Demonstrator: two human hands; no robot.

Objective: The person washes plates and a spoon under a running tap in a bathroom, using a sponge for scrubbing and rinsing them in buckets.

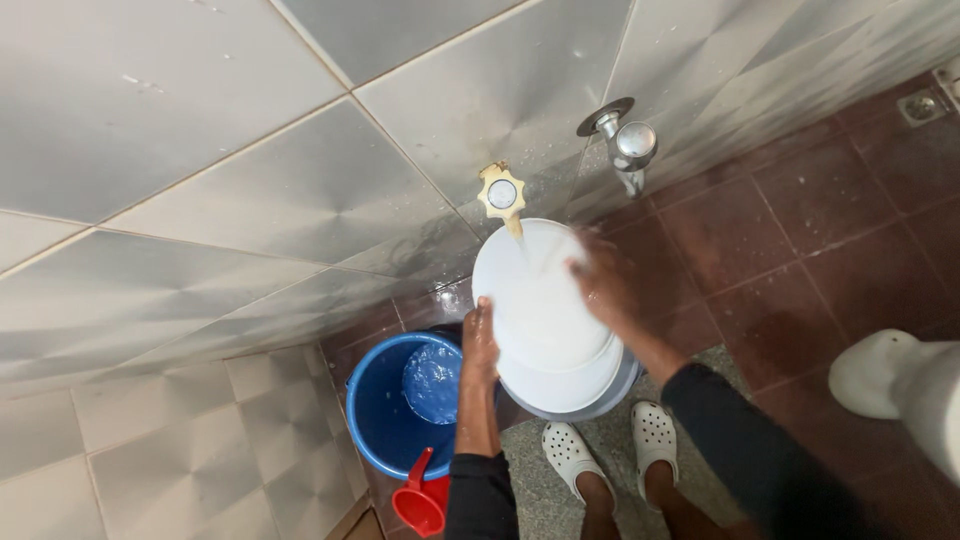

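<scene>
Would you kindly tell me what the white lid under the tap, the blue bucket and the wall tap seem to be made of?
The white lid, held by the left hand and right hand, looks like smooth, glossy plastic. The blue bucket also looks plastic, uniform in colour with a rolled rim. The wall tap appears to be brass-coloured metal, judging by its yellowish shine.

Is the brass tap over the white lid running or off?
Running. A thin stream drops from the brass tap onto the white lid, which the left hand steadies while the right hand rubs it.
</scene>
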